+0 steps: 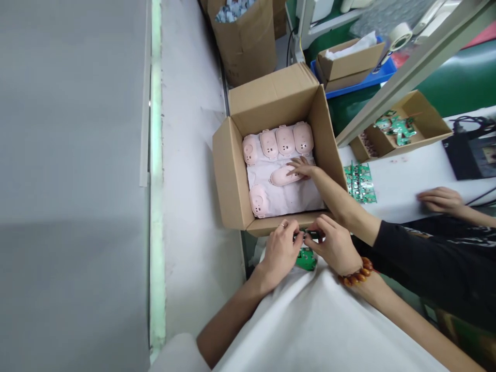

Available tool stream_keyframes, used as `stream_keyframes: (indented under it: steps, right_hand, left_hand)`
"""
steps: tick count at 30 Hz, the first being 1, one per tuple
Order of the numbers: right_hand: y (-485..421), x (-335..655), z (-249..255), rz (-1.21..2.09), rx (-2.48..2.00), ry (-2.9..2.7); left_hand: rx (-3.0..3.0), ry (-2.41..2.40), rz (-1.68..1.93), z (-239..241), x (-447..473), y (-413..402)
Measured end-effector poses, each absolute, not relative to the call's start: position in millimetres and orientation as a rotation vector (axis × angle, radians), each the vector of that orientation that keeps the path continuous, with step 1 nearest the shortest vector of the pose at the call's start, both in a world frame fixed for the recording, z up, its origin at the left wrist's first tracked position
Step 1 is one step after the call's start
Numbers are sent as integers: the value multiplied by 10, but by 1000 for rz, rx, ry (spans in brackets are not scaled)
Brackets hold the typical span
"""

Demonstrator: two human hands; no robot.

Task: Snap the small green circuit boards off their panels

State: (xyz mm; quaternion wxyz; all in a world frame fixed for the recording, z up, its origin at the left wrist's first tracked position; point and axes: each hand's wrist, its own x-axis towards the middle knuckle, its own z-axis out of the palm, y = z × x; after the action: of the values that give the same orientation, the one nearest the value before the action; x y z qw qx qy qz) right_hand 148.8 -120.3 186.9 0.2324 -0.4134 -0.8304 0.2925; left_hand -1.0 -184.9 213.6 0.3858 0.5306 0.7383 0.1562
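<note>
left hand, right hand | together, clamped on green circuit board | cardboard box just beyond hands

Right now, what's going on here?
The person's left hand and right hand are together over a green circuit board, at the near edge of a cardboard box. Inside the box, a co-worker's hand in a black sleeve rests on a pink plastic casing, with five similar casings nearby on a white sheet.
</note>
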Motion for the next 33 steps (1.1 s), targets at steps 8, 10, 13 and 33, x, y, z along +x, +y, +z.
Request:
stream_keyframes:
  steps: [8, 10, 13, 33]
  right_hand:
    - [-1337, 1487, 1879, 759, -1076, -2329]
    - [-1330, 1507, 1899, 811, -1073, -2312]
    - [-1271, 1562, 1939, 971, -1111, -2198]
    - [-1228, 1495, 1854, 1515, -1533, -1425]
  left_hand:
    - [1361, 1897, 355, 2173, -9, -1916]
    - [1357, 1884, 353, 2186, -17, -1913]
    - [1318, 1865, 415, 2191, -72, -1890]
    - [1334, 1797, 451, 2191, -173, -1588]
